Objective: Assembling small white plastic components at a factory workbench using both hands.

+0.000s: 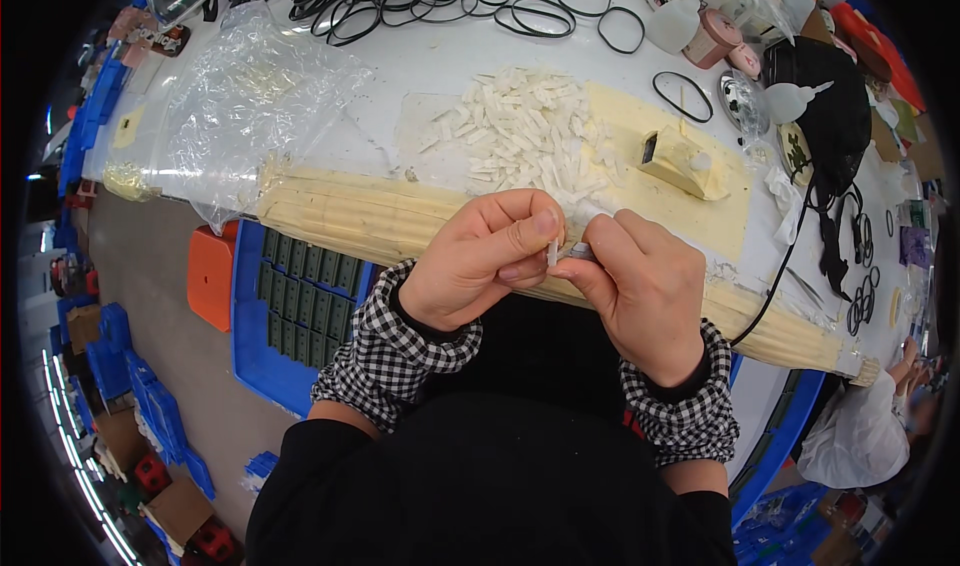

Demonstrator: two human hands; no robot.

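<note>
The left hand (pixel 478 256) pinches a small white strip (pixel 552 254); just beside it, the right hand (pixel 648 291) grips a grey piece (pixel 580 251). Beyond both lie heaped white pieces (pixel 530 131).

A small white piece (pixel 553 253) is held at the fingertips of the left hand (pixel 483 254), and a small grey piece (pixel 580 252) is gripped just beside it by the right hand (pixel 645 291). Beyond them, a heap of white pieces (pixel 530 126) is spread on the desk (pixel 410 81), flanked by a crumpled clear bag (pixel 245 96) and a yellow-wrapped block (pixel 690 164). Black loops (pixel 535 16) are scattered farther back.
</note>
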